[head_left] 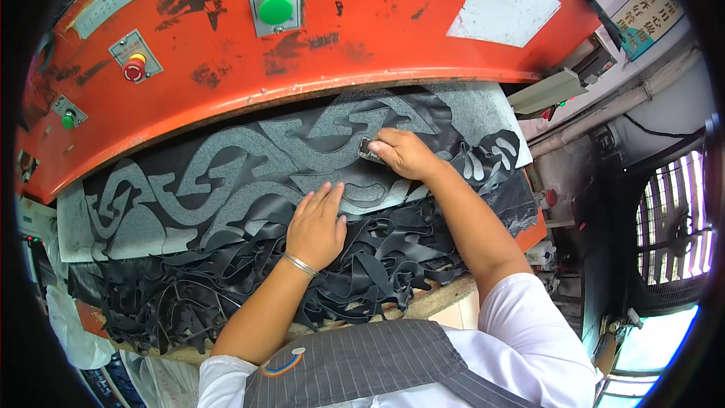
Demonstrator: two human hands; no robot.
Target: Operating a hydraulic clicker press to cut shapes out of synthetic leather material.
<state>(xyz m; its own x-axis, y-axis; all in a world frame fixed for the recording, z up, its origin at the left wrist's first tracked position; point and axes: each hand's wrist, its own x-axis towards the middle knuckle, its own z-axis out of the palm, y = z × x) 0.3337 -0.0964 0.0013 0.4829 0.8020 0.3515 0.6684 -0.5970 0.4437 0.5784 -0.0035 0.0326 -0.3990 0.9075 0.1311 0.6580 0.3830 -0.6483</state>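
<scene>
My right hand point(405, 154) is closed around a small metal-edged piece point(368, 149) that looks like a cutting die; most of it is hidden by the fingers. It is over a black leather-like sheet point(302, 130) full of curved cut-outs, through which a speckled grey board point(476, 106) shows. My left hand point(317, 228), with a bangle at its wrist, lies with fingers stretched over the sheet's near edge, holding nothing visible. Just right of its fingertips is a rounded cut-out point(364, 195).
Black offcuts point(377, 257) are heaped along the board's near edge. An orange machine front point(377, 38) overhangs its far side, carrying a large green button point(275, 9), a red stop button point(134, 68) and a smaller green button point(69, 119). A fan point(674, 219) stands at right.
</scene>
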